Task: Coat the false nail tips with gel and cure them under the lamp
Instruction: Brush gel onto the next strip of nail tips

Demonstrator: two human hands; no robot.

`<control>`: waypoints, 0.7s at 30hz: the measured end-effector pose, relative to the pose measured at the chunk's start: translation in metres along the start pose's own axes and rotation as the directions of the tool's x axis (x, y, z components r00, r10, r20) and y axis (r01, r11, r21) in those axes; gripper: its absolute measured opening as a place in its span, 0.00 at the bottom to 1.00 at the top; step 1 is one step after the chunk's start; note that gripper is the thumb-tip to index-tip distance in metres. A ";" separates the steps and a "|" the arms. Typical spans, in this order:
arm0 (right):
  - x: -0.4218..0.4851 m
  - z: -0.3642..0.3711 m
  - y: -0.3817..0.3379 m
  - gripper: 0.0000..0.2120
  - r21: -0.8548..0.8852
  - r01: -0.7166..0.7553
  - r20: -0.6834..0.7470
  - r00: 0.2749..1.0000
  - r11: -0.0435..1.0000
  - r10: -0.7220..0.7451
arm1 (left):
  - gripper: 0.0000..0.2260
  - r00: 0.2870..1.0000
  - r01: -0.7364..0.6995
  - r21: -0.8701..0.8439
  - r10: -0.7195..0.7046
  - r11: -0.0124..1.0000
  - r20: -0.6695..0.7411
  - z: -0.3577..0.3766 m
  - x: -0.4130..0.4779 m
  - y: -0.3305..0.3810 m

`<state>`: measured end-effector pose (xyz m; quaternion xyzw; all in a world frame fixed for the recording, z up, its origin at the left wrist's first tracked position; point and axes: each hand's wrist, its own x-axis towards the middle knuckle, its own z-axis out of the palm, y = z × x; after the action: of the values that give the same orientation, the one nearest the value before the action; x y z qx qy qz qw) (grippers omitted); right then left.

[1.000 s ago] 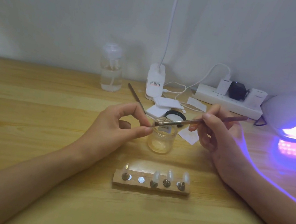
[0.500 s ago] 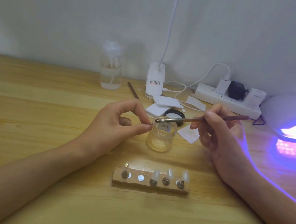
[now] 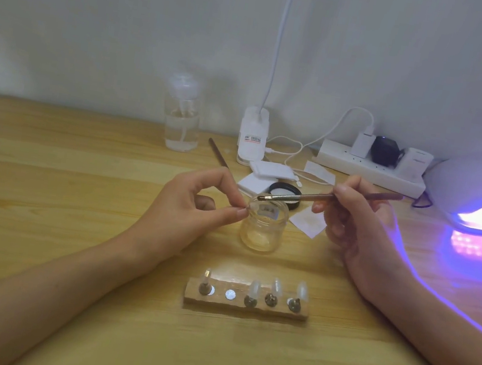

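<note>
Brown brush now slightly higher, just above nail tip

Clear nail tip beside brush above open gel jar.

Soft, rather dim light is falling evenly across the worktop, throwing faint shadows onto the wall. The curing lamp at the right is glowing violet, burning out to white at its mouth and tinting the edge of the right hand. Everything is looking slightly blurred.
</note>
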<state>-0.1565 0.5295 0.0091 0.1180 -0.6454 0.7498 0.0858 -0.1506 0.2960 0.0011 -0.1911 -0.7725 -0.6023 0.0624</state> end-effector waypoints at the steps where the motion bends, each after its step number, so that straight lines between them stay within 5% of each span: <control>1: 0.000 0.001 0.000 0.10 -0.014 0.006 0.020 1.000 1.000 -0.006 | 0.09 1.000 0.004 -0.002 -0.004 1.000 -0.003 0.000 0.000 0.000; 21: 0.000 0.000 0.000 0.09 -0.006 0.018 -0.035 0.999 1.000 -0.018 | 0.06 1.000 0.009 -0.006 -0.009 1.000 -0.013 -0.001 0.000 -0.004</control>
<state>-0.1569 0.5290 0.0090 0.1106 -0.6449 0.7490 0.1042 -0.1518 0.2945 -0.0020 -0.1839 -0.7713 -0.6060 0.0641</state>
